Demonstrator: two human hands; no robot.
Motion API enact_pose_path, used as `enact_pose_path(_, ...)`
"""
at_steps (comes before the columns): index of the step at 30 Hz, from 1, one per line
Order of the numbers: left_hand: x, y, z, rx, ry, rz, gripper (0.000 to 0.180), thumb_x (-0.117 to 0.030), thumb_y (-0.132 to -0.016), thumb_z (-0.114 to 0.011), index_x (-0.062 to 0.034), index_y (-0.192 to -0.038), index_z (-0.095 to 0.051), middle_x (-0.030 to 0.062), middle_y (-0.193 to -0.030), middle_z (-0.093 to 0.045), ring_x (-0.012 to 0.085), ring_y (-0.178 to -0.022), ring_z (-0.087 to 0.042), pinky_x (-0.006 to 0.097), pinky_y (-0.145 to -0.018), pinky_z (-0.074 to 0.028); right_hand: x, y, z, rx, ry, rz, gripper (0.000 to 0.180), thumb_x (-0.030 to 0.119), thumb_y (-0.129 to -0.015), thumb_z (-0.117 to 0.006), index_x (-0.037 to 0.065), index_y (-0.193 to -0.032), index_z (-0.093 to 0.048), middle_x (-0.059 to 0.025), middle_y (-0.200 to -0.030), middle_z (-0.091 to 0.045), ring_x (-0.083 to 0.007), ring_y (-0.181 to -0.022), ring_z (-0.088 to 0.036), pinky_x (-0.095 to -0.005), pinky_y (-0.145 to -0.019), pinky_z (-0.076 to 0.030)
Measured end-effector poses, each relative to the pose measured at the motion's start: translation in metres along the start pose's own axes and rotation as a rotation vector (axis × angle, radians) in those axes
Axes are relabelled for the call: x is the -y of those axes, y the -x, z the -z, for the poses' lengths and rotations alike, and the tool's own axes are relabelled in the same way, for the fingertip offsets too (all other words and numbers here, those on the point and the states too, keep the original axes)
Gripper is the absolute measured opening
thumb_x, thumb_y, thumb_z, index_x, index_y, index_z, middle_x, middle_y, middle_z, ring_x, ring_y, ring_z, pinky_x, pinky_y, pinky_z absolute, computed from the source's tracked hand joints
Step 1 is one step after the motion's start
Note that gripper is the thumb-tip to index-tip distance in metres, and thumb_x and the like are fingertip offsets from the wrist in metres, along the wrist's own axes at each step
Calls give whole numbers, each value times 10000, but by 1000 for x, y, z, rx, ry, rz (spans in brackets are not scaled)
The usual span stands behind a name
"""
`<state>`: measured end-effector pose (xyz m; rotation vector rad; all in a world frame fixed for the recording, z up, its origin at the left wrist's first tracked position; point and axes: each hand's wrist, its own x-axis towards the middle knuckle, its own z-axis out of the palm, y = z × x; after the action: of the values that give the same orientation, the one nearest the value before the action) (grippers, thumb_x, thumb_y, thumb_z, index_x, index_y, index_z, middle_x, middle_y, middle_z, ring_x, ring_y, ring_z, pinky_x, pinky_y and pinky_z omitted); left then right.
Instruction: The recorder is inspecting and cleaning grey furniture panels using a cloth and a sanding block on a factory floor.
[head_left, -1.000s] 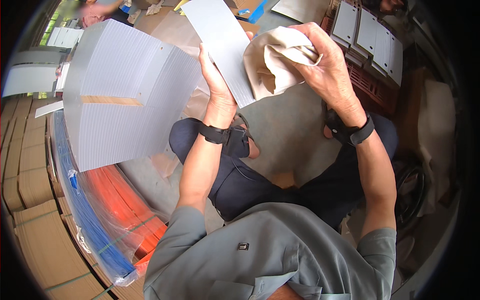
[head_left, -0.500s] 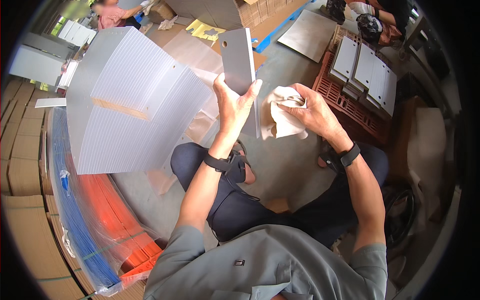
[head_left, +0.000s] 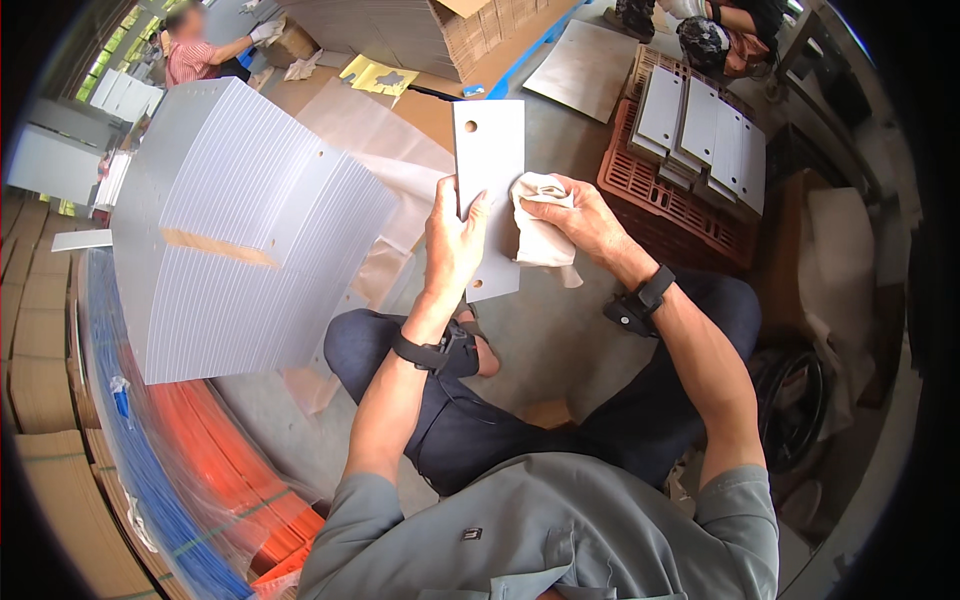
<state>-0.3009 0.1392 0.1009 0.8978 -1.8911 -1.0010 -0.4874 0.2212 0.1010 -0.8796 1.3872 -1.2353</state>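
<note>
The left hand (head_left: 455, 240) grips a grey plate (head_left: 489, 170) upright above the lap. The right hand (head_left: 585, 222) clutches a white rag (head_left: 540, 225), pressed against the plate's right edge. A tall plate stack (head_left: 240, 240) stands to the left.

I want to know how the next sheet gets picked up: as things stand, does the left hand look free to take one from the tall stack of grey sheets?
Probably not yet. The left hand grips the grey rectangular panel, though the tall stack of grey sheets stands close on its side, unobstructed.

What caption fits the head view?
Left hand holds a grey plate upright while right hand presses a cloth against it.
</note>
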Motion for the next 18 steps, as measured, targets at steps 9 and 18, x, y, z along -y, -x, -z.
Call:
enact_pose_path(9, 23, -4, 7, 73, 419, 189, 297, -275, -1044, -611, -14, -1173, -554, 37, -1053, -632, 102, -951, -542, 283, -845, -462, 11, 6, -1, 49, 40, 6, 337, 258, -902, -769, 55, -1160, -694, -17, -977, -743, -88, -843, -685, -267, -793, -552)
enact_pose_path(18, 28, 0, 7, 100, 490, 240, 286, -288, -1062, -572, -17, -1153, -570, 11, -1044, -605, 87, -931, -508, 266, -834, -448, 3, 9, 1, 77, 35, 58, 361, 293, -894, -781, 48, -1140, -678, -20, -939, -718, -89, -812, -674, -265, -746, -554)
